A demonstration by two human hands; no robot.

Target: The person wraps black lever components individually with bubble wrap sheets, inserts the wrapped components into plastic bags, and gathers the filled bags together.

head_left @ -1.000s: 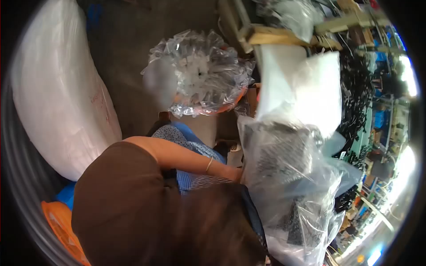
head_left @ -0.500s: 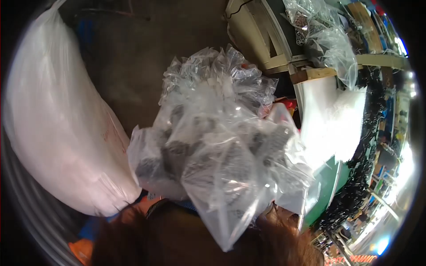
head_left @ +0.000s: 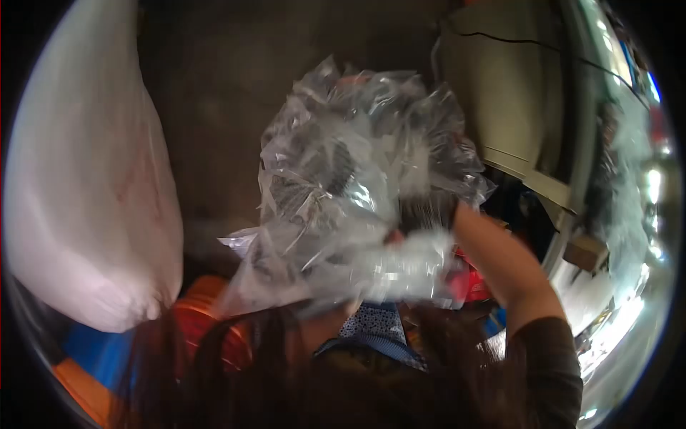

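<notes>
A large crumpled heap of clear plastic bags (head_left: 307, 207) fills the middle of the head view, close in front of my body. My right hand (head_left: 427, 213), in a dark glove, reaches in from the right and lies at the near right side of the heap. Motion blur smears its fingers, so their grip on the plastic does not show. A whitish, blurred part of the plastic (head_left: 407, 268) lies just below that hand. My left hand is not visible; the bags may cover it.
A big, full white sack (head_left: 93, 179) stands at the left. Near its foot are a red-orange round container (head_left: 211, 325) and something blue (head_left: 96, 354). A beige cabinet-like frame (head_left: 500, 93) with a black cable (head_left: 500, 37) stands at the right, with a small brown block (head_left: 586, 252) nearby.
My right arm and gloved hand have come into view over the heap. The pointed, filled-looking clear bag in front no longer shows. The view has shifted, moving the cabinet and workbench rightward.
</notes>
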